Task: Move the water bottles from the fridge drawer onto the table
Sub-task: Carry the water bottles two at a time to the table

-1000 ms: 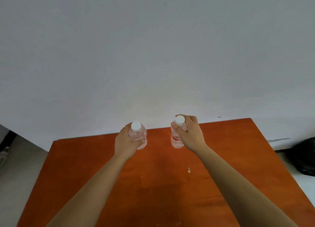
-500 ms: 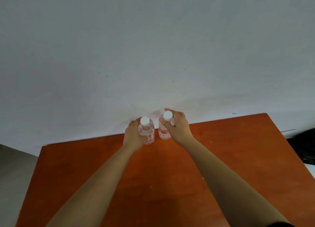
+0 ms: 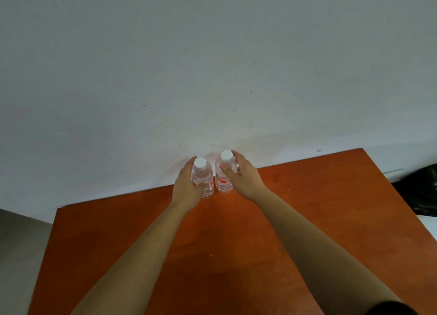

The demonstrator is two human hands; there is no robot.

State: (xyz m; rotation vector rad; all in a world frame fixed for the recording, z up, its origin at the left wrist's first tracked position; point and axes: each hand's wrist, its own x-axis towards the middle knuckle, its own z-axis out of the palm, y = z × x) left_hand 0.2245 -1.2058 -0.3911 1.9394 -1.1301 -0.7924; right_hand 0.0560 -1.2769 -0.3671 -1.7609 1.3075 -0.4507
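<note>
**Q:** Where are the water bottles?

**A:** Both are at the far edge of the orange bench (image 3: 331,208), close against a pale wall (image 3: 212,78). The left bottle (image 3: 203,177) and the right bottle (image 3: 223,183) are upright with their white caps on top. They are just beside each other, with a thin gap between. Their bases look set down on the wood, though I cannot be sure they are bearing their own weight.

**Q:** And the hands?

**A:** The left hand (image 3: 186,188) has its grip closed round the left bottle, fingers behind the body and thumb across the front. The right hand (image 3: 244,180) has its grip closed round the right bottle, with the thumb lying just below the neck. Each hand comes in from the outer side, so I think the bottles can sit close with nothing caught between them.

**Q:** Why so far back?

**A:** My guess is that bottles by the wall leave the nearer wood free for more. The fridge drawer is out of view, so I cannot say how many are left.

**Q:** What room is there to move?

**A:** A wide stretch of wood lies between the bottles and the person, under both forearms. The left edge drops to a grey floor (image 3: 19,248). A black bag (image 3: 418,191) sits past the right edge. The wall is the tight side, and a push backward has nowhere to go. The hands would best open outward and draw back toward the person.
</note>
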